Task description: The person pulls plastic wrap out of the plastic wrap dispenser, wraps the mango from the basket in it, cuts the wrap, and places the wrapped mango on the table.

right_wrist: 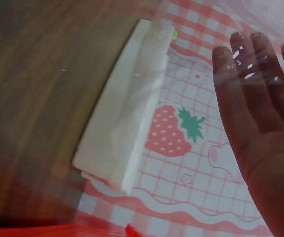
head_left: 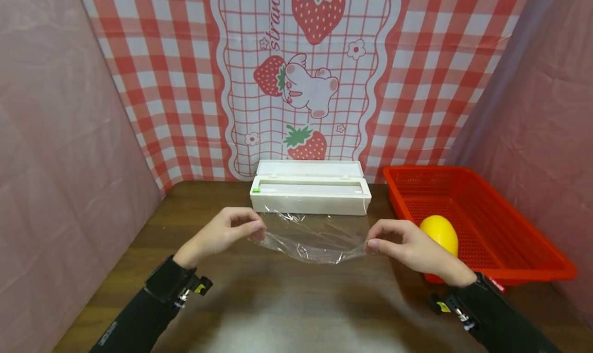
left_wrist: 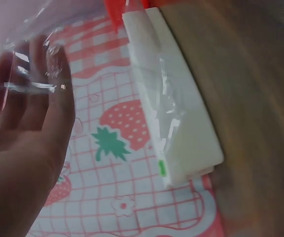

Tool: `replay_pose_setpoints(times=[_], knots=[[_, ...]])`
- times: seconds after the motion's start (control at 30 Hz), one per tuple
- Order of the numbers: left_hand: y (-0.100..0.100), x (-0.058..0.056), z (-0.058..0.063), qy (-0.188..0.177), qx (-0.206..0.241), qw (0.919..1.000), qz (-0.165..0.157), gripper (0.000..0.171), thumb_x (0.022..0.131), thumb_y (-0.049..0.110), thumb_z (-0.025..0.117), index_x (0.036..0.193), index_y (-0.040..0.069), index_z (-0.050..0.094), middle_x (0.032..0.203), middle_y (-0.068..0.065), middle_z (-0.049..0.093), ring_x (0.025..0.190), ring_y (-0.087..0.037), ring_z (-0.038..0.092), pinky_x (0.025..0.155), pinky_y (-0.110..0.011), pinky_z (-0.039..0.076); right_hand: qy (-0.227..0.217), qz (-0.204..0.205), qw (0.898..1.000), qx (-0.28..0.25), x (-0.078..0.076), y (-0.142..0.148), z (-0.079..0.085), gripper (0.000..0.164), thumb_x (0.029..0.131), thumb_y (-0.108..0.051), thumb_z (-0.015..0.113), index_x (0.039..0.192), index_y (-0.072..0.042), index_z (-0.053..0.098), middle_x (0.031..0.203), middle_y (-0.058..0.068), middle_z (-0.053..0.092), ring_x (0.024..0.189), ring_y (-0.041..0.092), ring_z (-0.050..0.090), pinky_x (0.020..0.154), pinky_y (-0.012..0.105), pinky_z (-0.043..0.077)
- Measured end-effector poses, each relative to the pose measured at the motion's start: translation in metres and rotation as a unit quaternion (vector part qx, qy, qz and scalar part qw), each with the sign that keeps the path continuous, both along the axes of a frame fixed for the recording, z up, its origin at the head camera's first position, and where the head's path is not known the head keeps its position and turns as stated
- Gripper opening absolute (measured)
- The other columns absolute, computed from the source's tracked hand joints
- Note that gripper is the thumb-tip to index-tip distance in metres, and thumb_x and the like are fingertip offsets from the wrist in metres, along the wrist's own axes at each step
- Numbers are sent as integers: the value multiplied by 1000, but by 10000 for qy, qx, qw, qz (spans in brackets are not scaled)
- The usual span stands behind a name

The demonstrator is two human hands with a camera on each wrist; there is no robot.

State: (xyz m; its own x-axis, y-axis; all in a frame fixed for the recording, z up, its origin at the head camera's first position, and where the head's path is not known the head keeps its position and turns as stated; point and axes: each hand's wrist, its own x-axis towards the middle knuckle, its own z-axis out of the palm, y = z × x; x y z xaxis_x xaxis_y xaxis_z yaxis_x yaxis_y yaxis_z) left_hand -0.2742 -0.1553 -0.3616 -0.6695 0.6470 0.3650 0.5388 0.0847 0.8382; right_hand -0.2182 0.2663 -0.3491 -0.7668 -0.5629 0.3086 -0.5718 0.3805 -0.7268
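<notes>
A sheet of clear plastic wrap point(head_left: 319, 247) stretches from the white wrap dispenser point(head_left: 310, 204) toward the person, sagging a little along its front edge. My left hand point(head_left: 231, 232) pinches its left front corner between thumb and fingers. At the other corner my right hand point(head_left: 407, 245) pinches it the same way. The dispenser's lid point(head_left: 310, 168) stands raised at the back, and a small green piece point(head_left: 256, 190) sits at its left end. In the wrist views, shiny film lies across the fingers of both hands.
A red plastic basket point(head_left: 509, 214) stands to the right with a smooth yellow rounded object point(head_left: 439, 233) at its near left, partly hidden by the right hand. A checked strawberry cloth point(head_left: 176, 85) hangs behind the wooden table point(head_left: 287, 312). Pink cloth point(head_left: 51, 137) hangs on both sides.
</notes>
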Motion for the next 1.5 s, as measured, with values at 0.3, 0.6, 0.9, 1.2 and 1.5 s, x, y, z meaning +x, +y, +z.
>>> replay_pose_setpoints(times=[0.3, 0.6, 0.9, 1.2, 1.5], knots=[[-9, 4, -16, -562, -690, 9915, -948, 17, 104, 9, 57, 101, 1, 72, 94, -16, 73, 88, -39, 69, 81, -43, 59, -200, 737, 9959, 494, 8, 4, -15, 12, 99, -11, 66, 104, -21, 71, 94, -3, 72, 86, 16, 64, 83, 32, 54], [-5, 15, -31, -682, -1503, 9754, -1460, 18, 103, 15, 61, 100, 4, 75, 94, -17, 73, 90, -19, 69, 85, -33, 56, -494, 1422, 9839, 964, 11, 0, -33, 3, 98, -18, 69, 99, -19, 72, 88, -4, 70, 82, 7, 62, 77, 29, 55], [-2, 20, -40, -589, -1860, 9702, -1439, 18, 98, 19, 67, 100, 4, 76, 94, -13, 75, 89, -8, 67, 85, -29, 54, -223, 1639, 9778, 1286, 13, -4, -47, 5, 97, -15, 70, 96, -20, 72, 91, -16, 67, 88, 3, 62, 86, 31, 56], [-4, 23, -50, -588, -2081, 9689, -1204, 9, 95, 15, 71, 99, 13, 79, 93, 12, 74, 91, -7, 67, 88, -28, 52, 306, 1722, 9759, 1304, 16, -4, -58, 9, 94, -11, 73, 93, -20, 73, 91, -16, 68, 85, 0, 60, 77, 27, 53], [-6, 25, -56, -715, -2003, 9686, -1285, 6, 93, 10, 73, 95, 6, 77, 89, 14, 72, 84, -3, 65, 79, -26, 54, 179, 1611, 9764, 1430, 17, -3, -61, 9, 95, -12, 72, 94, -21, 74, 92, -17, 67, 86, 1, 60, 78, 26, 52]])
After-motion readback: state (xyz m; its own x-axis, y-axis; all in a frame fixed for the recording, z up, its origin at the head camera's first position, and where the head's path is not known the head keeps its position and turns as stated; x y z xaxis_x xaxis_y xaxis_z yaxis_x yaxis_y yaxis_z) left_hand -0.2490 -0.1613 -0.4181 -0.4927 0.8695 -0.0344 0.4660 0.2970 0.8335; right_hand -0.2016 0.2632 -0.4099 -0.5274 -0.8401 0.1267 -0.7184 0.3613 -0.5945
